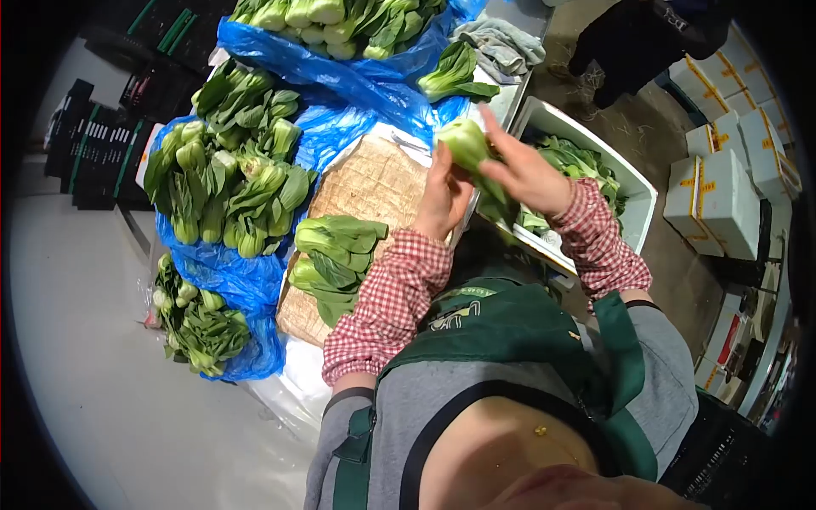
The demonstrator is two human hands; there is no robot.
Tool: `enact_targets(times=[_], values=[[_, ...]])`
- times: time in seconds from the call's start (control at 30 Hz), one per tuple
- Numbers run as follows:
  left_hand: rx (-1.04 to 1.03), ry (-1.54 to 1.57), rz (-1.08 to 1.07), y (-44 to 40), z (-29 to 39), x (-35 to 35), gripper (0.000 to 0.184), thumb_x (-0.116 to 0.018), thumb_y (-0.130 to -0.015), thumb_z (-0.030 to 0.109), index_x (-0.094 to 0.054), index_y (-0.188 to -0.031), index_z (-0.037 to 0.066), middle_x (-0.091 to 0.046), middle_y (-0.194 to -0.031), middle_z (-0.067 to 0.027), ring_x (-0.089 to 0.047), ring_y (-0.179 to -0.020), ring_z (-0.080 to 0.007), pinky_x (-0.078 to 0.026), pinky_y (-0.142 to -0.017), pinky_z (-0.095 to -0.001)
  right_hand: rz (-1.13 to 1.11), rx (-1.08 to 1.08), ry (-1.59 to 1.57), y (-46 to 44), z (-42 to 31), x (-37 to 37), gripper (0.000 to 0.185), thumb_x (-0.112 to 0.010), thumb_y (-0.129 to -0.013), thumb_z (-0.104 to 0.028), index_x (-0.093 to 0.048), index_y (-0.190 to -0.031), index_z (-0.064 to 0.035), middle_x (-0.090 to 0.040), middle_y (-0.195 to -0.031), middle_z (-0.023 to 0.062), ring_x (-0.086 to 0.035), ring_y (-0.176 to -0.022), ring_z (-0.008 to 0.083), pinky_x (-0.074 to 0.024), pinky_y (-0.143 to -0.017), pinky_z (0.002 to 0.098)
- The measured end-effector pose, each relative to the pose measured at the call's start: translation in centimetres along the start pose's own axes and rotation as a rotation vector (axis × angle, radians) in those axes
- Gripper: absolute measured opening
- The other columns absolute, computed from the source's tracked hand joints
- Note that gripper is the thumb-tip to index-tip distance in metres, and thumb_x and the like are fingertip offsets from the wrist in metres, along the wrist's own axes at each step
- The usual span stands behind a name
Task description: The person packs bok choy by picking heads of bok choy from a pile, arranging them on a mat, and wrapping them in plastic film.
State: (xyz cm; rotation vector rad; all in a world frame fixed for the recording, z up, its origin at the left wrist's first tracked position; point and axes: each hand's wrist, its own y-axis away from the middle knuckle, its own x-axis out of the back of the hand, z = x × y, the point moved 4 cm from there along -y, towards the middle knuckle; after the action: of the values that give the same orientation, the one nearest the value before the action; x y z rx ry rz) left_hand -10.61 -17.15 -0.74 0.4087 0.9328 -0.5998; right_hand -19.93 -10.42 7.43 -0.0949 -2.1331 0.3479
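A bok choy [465, 144] is held up between my two hands, its pale base toward the top and its leaves hanging down. My left hand [444, 195] closes on it from the left. On its other side, my right hand [529, 174] has its fingers stretched out and apart beside the stalks; some blur covers the fingertips. Below and left of my left hand, bok choy heads [336, 259] lie on a brown wooden board [370, 183]. A white box [639, 212] with loose green leaves [578, 166] stands beneath my right forearm.
Blue plastic [327, 76] holds bok choy piles [229, 170] at the left and back. One bok choy [455, 75] lies near a grey cloth [501, 47]. A person in dark clothes [637, 42] is at the upper right, near stacked white boxes [718, 200]. Black crates [102, 153] stand far left.
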Motion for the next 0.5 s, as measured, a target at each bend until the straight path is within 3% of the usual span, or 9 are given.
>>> enact_targets(times=[0.1, 0.3, 0.4, 0.5], values=[[0.137, 0.175, -0.039, 0.0, 0.7, 1.5, 0.055, -0.048, -0.083, 0.049, -0.043, -0.117, 0.006, -0.052, -0.108, -0.0204, -0.047, -0.106, -0.0339, -0.036, -0.091, -0.049, 0.138, -0.312, -0.751, -0.1, 2.0, 1.7, 0.051, -0.049, -0.087, -0.016, -0.027, -0.133, -0.0043, -0.055, -0.109, 0.0112, -0.057, -0.092, 0.0162, -0.0433, -0.074, 0.0238], [0.269, 0.465, -0.137, 0.8, 2.1, 2.7, 0.056, -0.048, -0.082, 0.05, -0.048, -0.115, 0.005, -0.049, -0.111, -0.0232, -0.037, -0.113, -0.0437, -0.029, -0.097, -0.0513, 0.23, -0.411, -0.774, 0.9, 4.8, 2.7, 0.034, -0.049, -0.087, -0.013, -0.046, -0.118, -0.0017, -0.061, -0.097, 0.009, -0.059, -0.084, 0.0133, -0.043, -0.068, 0.0212], [0.257, 0.43, -0.027, 1.0, 3.0, 2.8, 0.054, -0.051, -0.08, 0.049, -0.048, -0.112, 0.006, -0.053, -0.104, -0.0173, -0.049, -0.101, -0.0328, -0.035, -0.092, -0.0496, 0.255, -0.429, -0.743, 0.8, 5.1, 2.8, 0.027, -0.05, -0.086, -0.013, -0.054, -0.11, -0.0008, -0.062, -0.093, 0.008, -0.059, -0.081, 0.0118, -0.0424, -0.066, 0.0204], [0.211, 0.442, 0.037, 0.9, 3.2, 4.1, 0.053, -0.051, -0.08, 0.049, -0.049, -0.111, 0.007, -0.054, -0.103, -0.0145, -0.05, -0.097, -0.0307, -0.036, -0.09, -0.0472, 0.238, -0.433, -0.751, 0.7, 5.0, 2.4, 0.025, -0.051, -0.085, -0.012, -0.056, -0.107, -0.0003, -0.062, -0.09, 0.007, -0.059, -0.079, 0.0111, -0.0425, -0.065, 0.0202]])
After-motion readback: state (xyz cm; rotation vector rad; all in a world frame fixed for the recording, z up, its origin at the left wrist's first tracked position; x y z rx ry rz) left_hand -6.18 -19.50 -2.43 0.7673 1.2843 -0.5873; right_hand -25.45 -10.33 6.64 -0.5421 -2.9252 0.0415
